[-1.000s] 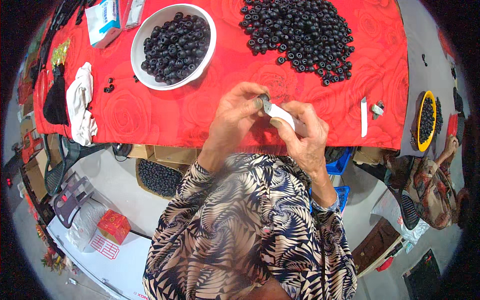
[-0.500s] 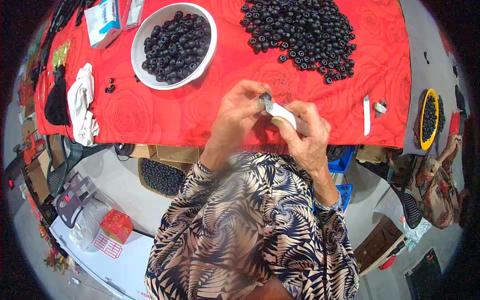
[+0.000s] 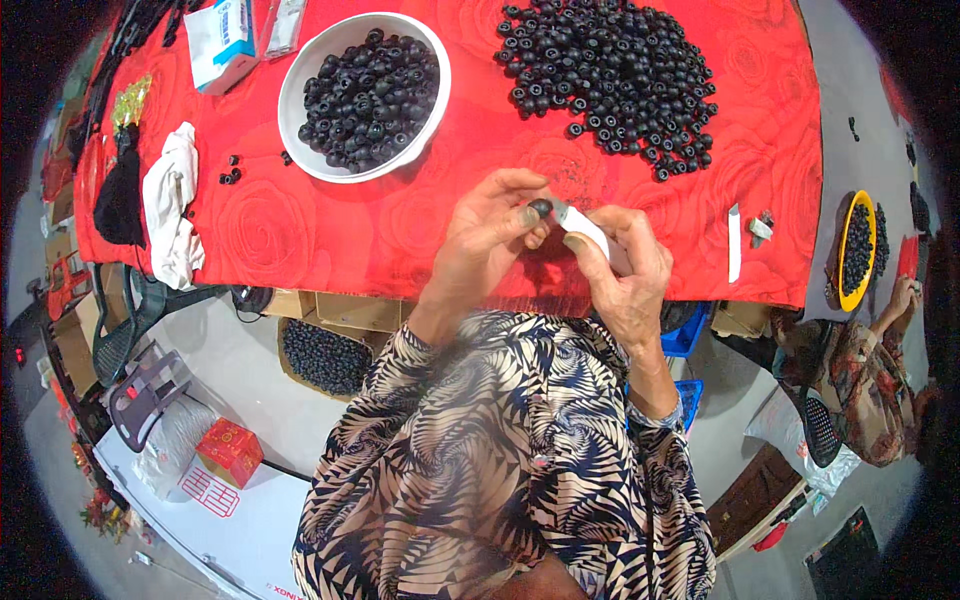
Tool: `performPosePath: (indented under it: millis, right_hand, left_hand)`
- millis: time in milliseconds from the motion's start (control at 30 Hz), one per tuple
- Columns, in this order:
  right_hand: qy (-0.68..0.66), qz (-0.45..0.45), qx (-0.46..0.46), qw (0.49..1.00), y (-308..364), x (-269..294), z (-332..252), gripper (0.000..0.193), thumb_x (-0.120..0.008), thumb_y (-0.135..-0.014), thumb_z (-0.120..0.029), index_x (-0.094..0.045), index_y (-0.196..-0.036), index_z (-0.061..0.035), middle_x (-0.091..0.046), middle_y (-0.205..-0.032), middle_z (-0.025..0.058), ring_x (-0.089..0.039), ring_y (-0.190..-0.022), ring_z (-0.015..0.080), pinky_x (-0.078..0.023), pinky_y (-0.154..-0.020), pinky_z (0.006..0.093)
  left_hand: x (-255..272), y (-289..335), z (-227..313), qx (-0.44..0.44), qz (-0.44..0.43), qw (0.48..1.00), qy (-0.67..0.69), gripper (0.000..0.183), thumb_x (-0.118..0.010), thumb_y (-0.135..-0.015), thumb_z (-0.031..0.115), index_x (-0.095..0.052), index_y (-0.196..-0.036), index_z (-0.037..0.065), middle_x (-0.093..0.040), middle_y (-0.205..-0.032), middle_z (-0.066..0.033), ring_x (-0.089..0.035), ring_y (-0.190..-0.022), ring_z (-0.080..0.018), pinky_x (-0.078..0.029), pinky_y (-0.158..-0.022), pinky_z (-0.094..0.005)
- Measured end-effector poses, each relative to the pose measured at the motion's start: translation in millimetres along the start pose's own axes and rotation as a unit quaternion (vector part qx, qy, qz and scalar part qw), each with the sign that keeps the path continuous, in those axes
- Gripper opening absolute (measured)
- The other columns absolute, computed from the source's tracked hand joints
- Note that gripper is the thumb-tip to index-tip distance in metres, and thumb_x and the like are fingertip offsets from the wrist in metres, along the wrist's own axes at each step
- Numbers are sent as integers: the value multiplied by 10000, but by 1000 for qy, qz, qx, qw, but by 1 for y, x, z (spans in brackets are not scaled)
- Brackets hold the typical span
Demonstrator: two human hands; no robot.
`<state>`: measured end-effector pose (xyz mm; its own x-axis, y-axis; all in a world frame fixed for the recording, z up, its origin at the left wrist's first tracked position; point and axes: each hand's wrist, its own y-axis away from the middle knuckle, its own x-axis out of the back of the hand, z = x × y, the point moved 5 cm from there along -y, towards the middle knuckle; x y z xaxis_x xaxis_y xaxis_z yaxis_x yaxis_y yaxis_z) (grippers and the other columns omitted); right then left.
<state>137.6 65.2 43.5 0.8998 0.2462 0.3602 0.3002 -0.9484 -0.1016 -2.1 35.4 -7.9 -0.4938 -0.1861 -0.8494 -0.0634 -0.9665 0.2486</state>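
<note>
Between the thumb and fingers of my left hand [image 3: 492, 235] is a small round black part [image 3: 541, 208] with a smooth, domed side. My right hand [image 3: 630, 262] grips a white-handled blade [image 3: 588, 230], its short grey tip pointing at the part and a little apart from it. Both hands are close together above the near edge of the red cloth. Beyond them lies a big heap of black parts [image 3: 610, 80], many showing a hole. A white bowl [image 3: 425, 150] full of the same parts stands farther left.
A white cloth [image 3: 172, 205] and a black bag [image 3: 120, 195] lie at the table's left. To the right are a slim white strip [image 3: 734, 245] and a small lump [image 3: 762, 228]. A yellow tray [image 3: 848, 295] of parts and another person's hand [image 3: 905, 292] show at far right.
The blade tip has drawn back from the black part, with my right hand moving slightly right. My left hand has turned the part. The whole view has shifted slightly.
</note>
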Motion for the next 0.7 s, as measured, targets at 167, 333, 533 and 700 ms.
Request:
performPosePath:
  millis: [167,333,533,700]
  right_hand:
    - [-29,0,-61,998,1,4,3,215,-662,-749,-36,-538,-912,26,-635,-769,112,-620,-666,140,-495,-568,252]
    - [-9,-8,-9,1000,4,-2,2,219,-676,-729,-36,-546,-898,13,-620,-732,113,-620,-633,165,-484,-543,271]
    - [-5,-8,1,1000,5,-4,-1,223,-683,-709,-40,-551,-883,5,-611,-721,116,-624,-623,205,-484,-543,295]
    - [19,-13,35,999,6,-5,-2,219,-683,-706,-44,-550,-874,1,-610,-708,122,-623,-612,212,-481,-531,302]
  left_hand:
    - [-2,-2,-2,-16,-1,1000,-2,162,-532,-840,28,-536,-1001,7,-558,-962,-88,-531,-799,-139,-439,-715,-247]
    - [2,-2,-3,-13,10,999,30,142,-523,-851,40,-541,-988,10,-559,-967,-82,-540,-843,-144,-450,-748,-256]
    - [5,-3,-5,-8,11,1000,24,142,-528,-855,58,-548,-993,29,-566,-980,-76,-538,-859,-139,-453,-753,-263]
    - [10,-5,-7,-17,1,999,33,154,-538,-853,69,-553,-1002,32,-577,-988,-69,-552,-855,-139,-455,-758,-255]
